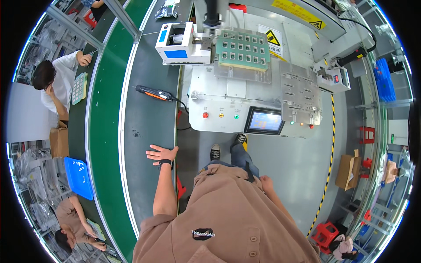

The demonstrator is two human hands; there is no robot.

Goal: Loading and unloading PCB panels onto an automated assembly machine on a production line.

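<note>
My left hand point(161, 154) lies open on the dark bench top point(144, 184), fingers spread and pointing left, a black band at its wrist. It holds nothing. My right hand point(266, 183) hangs low beside my hip, apart from the machine; its fingers are mostly hidden. Farther up the bench from my left hand lies a black-and-orange handheld tool point(154, 93) with a thin tip and a cable. Ahead stands a white machine point(215, 120) with buttons and a lit screen point(264, 121). On it rests a green tray point(244, 49) with rows of small parts.
A metal fixture plate point(300, 94) sits at the machine's right, and a white-and-blue feeder unit point(177, 44) at its left. Left of my bench runs a green belt point(105, 127). Beyond it, two people work near a blue bin point(79, 177). Cardboard boxes point(346, 171) stand right.
</note>
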